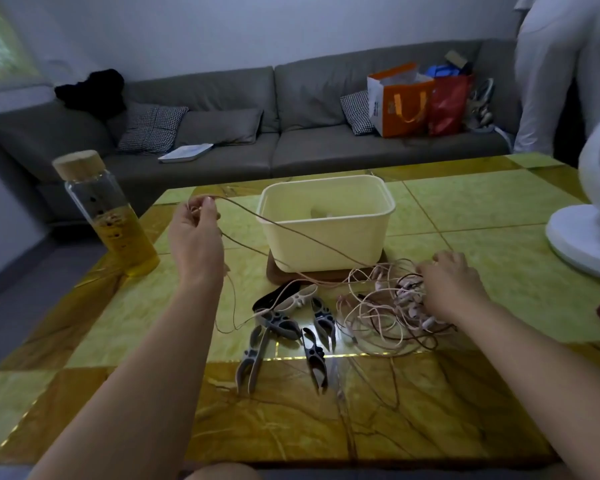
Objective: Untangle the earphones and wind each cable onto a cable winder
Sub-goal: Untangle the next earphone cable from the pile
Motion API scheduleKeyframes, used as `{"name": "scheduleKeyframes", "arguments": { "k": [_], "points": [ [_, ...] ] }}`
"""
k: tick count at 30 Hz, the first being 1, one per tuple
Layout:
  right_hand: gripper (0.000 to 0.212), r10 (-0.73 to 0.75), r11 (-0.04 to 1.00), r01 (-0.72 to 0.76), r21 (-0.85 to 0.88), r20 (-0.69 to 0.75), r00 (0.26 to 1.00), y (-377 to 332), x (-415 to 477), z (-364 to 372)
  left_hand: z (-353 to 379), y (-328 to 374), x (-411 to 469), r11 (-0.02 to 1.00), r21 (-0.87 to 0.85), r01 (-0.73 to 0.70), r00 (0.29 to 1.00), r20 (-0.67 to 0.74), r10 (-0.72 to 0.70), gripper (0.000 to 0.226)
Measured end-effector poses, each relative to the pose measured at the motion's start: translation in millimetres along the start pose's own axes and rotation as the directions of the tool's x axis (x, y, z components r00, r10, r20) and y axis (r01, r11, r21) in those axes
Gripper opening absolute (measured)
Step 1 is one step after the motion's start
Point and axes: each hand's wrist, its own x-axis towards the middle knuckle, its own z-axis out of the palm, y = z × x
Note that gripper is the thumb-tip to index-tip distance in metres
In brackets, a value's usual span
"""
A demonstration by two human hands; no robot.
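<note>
A tangle of pink and brown earphone cables (381,313) lies on the green-and-gold table (118,320), right of centre. My right hand (451,285) presses down on the right side of the tangle, fingers curled into the cables. My left hand (194,233) is raised at the left, pinching one brown cable (291,230) that stretches taut across the front of the cream box to the tangle; its loose end hangs below my wrist. Several grey and white cable winders (284,327) lie scattered in front of the box.
A cream plastic box (326,251) stands on a dark wooden lid mid-table. A glass bottle (111,216) with yellow liquid stands at the left. A white fan (589,220) occupies the right edge. Beyond the table is a grey sofa (291,133) with bags; a person stands far right.
</note>
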Motion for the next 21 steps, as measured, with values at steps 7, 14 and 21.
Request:
{"name": "scheduleKeyframes", "arguments": {
  "k": [7, 14, 21],
  "points": [
    [0.063, -0.214, 0.932, 0.209, 0.298, -0.015, 0.977, -48, -12, -48, -2, 4, -9, 0.974, 0.219, -0.051, 0.963, 0.268, -0.01, 0.024],
    [0.051, -0.605, 0.449, 0.476, 0.756, -0.135, 0.785, -128, -43, -60, -15, 30, -9, 0.998, 0.03, -0.061, 0.914, 0.403, 0.044, 0.022],
    [0.033, -0.706, 0.543, 0.469, 0.697, 0.077, 0.704, -170, -31, -42, -38, 55, 1, 0.966, -0.101, -0.237, 0.94, 0.228, 0.254, 0.025]
  ]
}}
